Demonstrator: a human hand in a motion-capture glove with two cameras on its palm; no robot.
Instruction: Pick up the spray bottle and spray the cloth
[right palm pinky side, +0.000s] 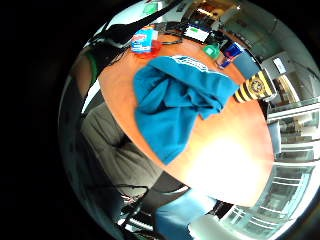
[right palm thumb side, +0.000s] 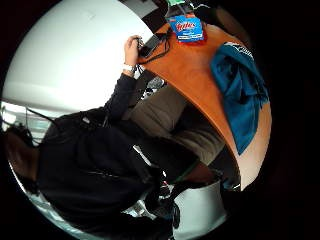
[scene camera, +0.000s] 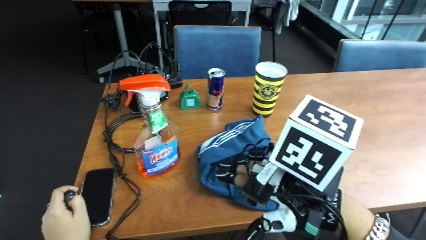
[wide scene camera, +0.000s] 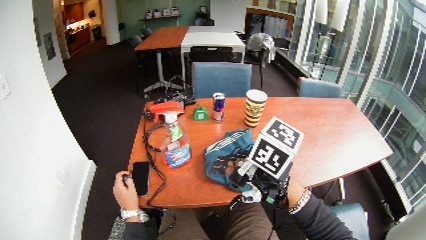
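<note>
Presently noted: spray bottle (scene camera: 157, 131) upright at nine o'clock from cloth (scene camera: 236, 152); rigid, liquid-heavy, best gripped at neck. Right hand (scene camera: 293, 212) finger state indeterminable.

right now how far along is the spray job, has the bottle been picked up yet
Nothing looks done yet. The spray bottle stands upright on the table, untouched, beside the crumpled blue cloth. The gloved right hand is above the near edge of the cloth, holding nothing that can be seen; its fingers are hidden. The bare left hand rests by a phone. Left: reach to the bottle, lift it, aim at the cloth, squeeze the trigger.
</note>
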